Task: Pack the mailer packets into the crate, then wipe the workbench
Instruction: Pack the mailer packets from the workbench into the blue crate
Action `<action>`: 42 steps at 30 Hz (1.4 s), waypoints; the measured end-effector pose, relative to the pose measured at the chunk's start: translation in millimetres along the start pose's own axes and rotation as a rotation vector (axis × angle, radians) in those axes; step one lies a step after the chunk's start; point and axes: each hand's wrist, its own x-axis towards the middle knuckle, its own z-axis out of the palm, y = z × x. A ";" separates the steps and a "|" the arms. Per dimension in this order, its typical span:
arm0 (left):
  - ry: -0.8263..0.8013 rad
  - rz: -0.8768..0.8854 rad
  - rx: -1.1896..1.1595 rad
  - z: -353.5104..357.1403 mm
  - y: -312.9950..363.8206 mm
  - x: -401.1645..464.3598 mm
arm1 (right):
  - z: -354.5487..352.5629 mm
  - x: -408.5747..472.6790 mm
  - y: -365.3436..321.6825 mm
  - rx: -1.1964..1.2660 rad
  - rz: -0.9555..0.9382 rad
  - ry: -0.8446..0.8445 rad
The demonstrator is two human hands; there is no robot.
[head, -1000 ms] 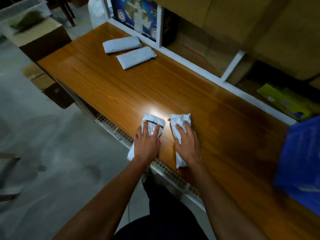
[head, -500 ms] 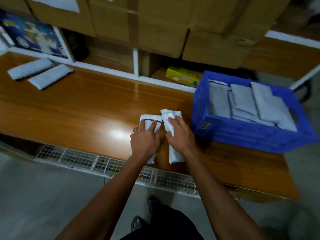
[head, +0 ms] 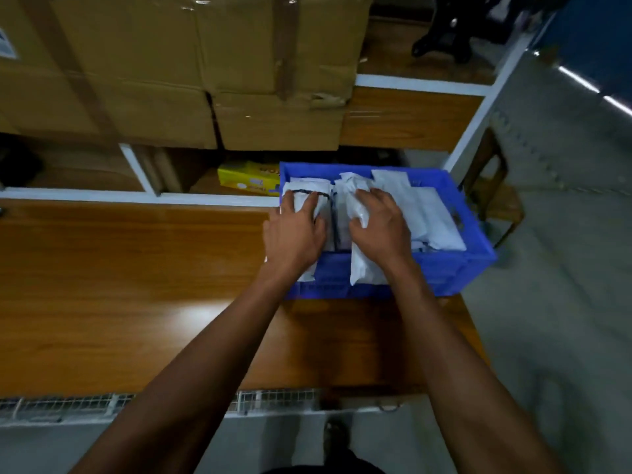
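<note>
A blue plastic crate stands at the right end of the wooden workbench, with several grey mailer packets lying inside. My left hand grips a white packet with a dark band, held over the crate's left side. My right hand grips another white packet that hangs over the crate's near wall. Both packets are partly hidden by my hands.
Large cardboard boxes are stacked on the shelf behind the bench. A yellow box lies under them, left of the crate. A wire grille runs along the bench's front edge. Grey floor lies to the right.
Both hands lifted the two packets off the bench and carried them right, over the crate. The view swung right, so the two packets at the bench's far left are out of sight.
</note>
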 end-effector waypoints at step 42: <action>-0.300 -0.188 0.137 118.9 35.5 111.0 | 78.1 133.3 85.0 -0.276 -0.008 -0.247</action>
